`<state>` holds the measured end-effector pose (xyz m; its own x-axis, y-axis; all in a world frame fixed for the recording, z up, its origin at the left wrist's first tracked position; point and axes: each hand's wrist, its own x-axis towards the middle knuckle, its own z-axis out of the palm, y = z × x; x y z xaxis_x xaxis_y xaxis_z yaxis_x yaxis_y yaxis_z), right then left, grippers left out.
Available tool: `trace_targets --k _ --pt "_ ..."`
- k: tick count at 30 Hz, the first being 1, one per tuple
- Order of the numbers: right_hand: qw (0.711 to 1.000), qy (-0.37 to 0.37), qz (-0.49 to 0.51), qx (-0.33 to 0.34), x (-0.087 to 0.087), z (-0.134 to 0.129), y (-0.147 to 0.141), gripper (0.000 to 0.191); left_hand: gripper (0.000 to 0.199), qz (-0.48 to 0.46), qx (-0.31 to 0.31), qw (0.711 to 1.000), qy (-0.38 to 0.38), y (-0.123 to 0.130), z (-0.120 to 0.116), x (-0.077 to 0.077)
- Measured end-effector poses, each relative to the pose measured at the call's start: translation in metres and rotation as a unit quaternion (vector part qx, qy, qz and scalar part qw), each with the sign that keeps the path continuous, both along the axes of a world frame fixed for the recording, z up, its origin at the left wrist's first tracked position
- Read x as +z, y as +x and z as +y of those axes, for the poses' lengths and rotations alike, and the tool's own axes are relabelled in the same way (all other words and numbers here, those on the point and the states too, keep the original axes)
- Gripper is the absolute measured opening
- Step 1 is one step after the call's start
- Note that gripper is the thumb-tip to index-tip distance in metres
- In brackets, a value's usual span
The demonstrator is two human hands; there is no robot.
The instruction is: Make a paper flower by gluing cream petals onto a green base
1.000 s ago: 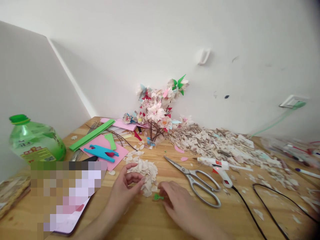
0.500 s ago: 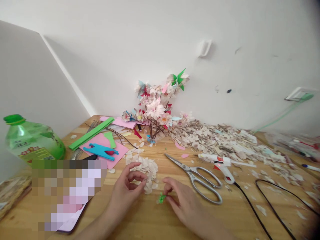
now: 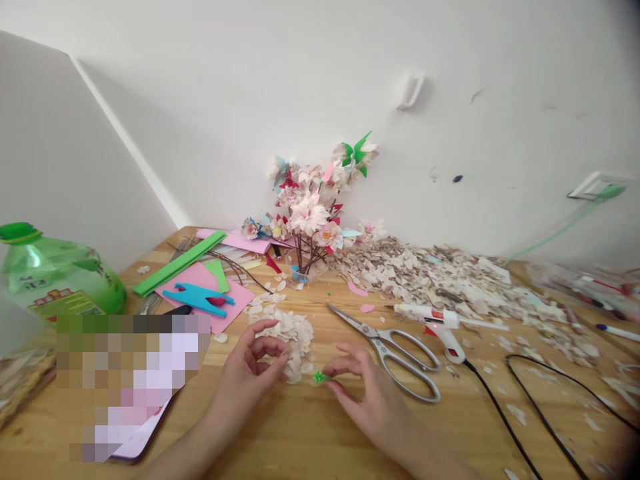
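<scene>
- Toward the left edge of the table (image 3: 280, 433), green strips (image 3: 181, 263) lie partly on a pink sheet (image 3: 239, 301).
- Left hand (image 3: 245, 377): fingers curled, thumb near the fingertips; whether they pinch a petal, I cannot tell.
- Pale petals (image 3: 295, 330) lie loose, unattached, beyond and between the hands.
- By the far edge, assembled flowers (image 3: 310, 213) stand in a cup.
- Right hand (image 3: 367, 393): thumb and forefinger pinch a small green piece (image 3: 319, 378), without a full bloom around it.
</scene>
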<state>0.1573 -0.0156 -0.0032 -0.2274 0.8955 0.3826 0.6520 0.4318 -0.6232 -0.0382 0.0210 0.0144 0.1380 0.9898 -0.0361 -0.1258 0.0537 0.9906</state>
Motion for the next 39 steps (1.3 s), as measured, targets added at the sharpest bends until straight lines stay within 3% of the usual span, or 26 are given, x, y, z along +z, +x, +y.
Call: trace_targets --k 6,14,19,25,30,39 --pt "0.999 0.041 -0.018 0.005 0.001 -0.001 0.001 0.038 0.049 -0.004 0.006 1.000 -0.004 0.000 -0.001 0.006" --pt "0.995 0.088 0.034 0.033 -0.004 0.001 0.003 0.047 0.051 0.001 -0.025 0.999 -0.020 0.000 -0.002 -0.004" --pt "0.983 -0.028 0.183 -0.013 -0.006 0.000 -0.003 0.046 0.058 -0.042 -0.066 0.991 -0.109 0.003 -0.001 -0.005" --pt "0.913 -0.207 0.349 -0.049 0.001 0.004 -0.015 0.053 0.063 -0.048 -0.094 0.979 -0.172 0.005 -0.002 -0.004" --pt "0.873 -0.270 0.405 -0.036 -0.003 0.006 -0.020 0.058 0.065 -0.022 -0.107 0.981 -0.162 0.006 -0.004 -0.008" --pt "0.893 -0.269 0.361 -0.011 -0.006 0.006 -0.020 0.055 0.066 -0.012 -0.120 0.978 -0.173 0.007 -0.005 -0.008"
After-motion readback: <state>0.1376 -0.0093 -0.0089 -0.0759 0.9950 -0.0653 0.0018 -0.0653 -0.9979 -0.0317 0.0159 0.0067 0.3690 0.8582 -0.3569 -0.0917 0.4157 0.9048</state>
